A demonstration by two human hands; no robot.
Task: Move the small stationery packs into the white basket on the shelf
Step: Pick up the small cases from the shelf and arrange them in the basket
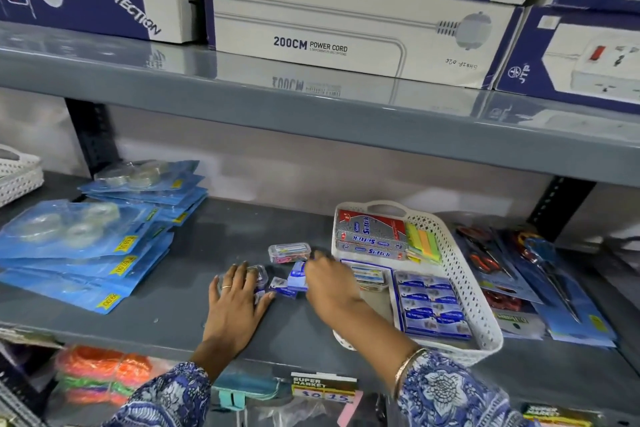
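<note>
A white perforated basket [460, 274] stands on the grey shelf at right, holding Softek boxes, sticky notes and rows of small blue packs [429, 305]. Just left of the basket, several small blue stationery packs [282, 288] lie loose on the shelf. My right hand [329, 282] pinches one small blue pack [298, 276] at the basket's left edge. My left hand [239, 291] lies flat, fingers spread, over a small clear box [258, 272]. A clear box of coloured clips [289, 252] sits behind the packs.
Blue tape packs [86, 246] are stacked at left, with another white basket [17, 173] at the far left edge. Scissors on blue cards [540, 277] lie right of the basket. Power cord boxes [346, 24] fill the shelf above.
</note>
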